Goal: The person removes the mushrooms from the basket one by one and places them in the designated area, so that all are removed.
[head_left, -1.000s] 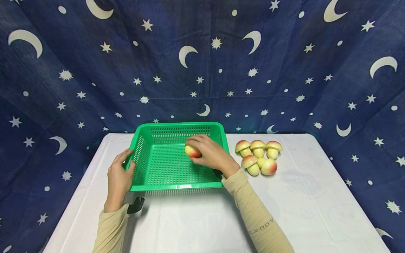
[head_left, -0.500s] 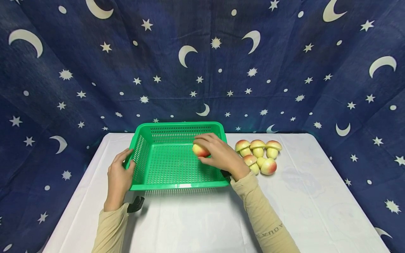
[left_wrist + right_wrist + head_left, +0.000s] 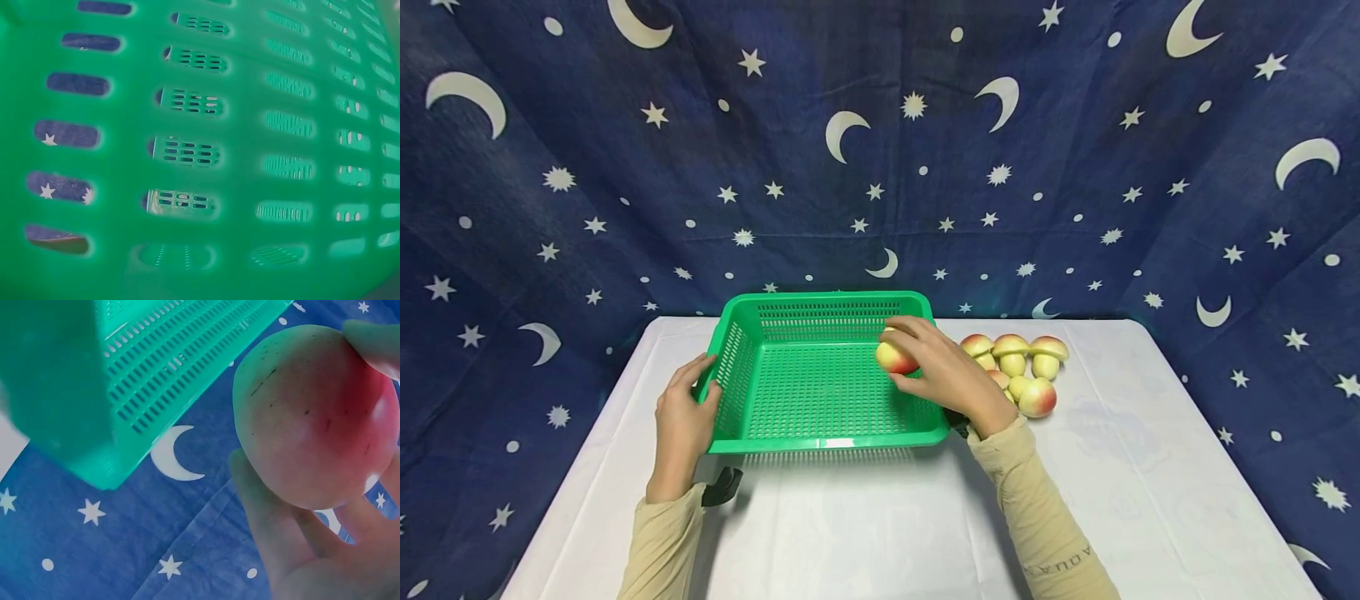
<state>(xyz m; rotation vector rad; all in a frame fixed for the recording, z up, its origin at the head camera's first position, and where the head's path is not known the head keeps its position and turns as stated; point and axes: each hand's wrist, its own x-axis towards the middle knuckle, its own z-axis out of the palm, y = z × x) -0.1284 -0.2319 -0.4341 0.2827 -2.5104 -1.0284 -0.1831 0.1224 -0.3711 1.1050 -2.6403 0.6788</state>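
Observation:
My right hand (image 3: 946,371) holds a red-and-yellow mushroom (image 3: 897,353) between thumb and fingers over the right end of the green basket (image 3: 831,443). In the right wrist view the mushroom's rounded, dark-specked cap (image 3: 312,419) fills the grip; no stem shows there. At the basket's left side, my left hand (image 3: 683,417) grips the rim, thumb and fingertips against it. Only the slotted basket wall (image 3: 237,162) appears in the left wrist view, close up, with no fingers visible. No mushrooms are seen lying on the basket's floor.
Several more mushrooms (image 3: 1011,354) stand or lie close together on the white-covered table (image 3: 1120,483), right of the basket. My right forearm partly hides the nearer ones. A dark blue curtain (image 3: 790,242) with moons and stars hangs behind the table.
My right hand has moved rightward with the mushroom, from over the basket's middle right to near its right wall. The left hand and the basket stay in place.

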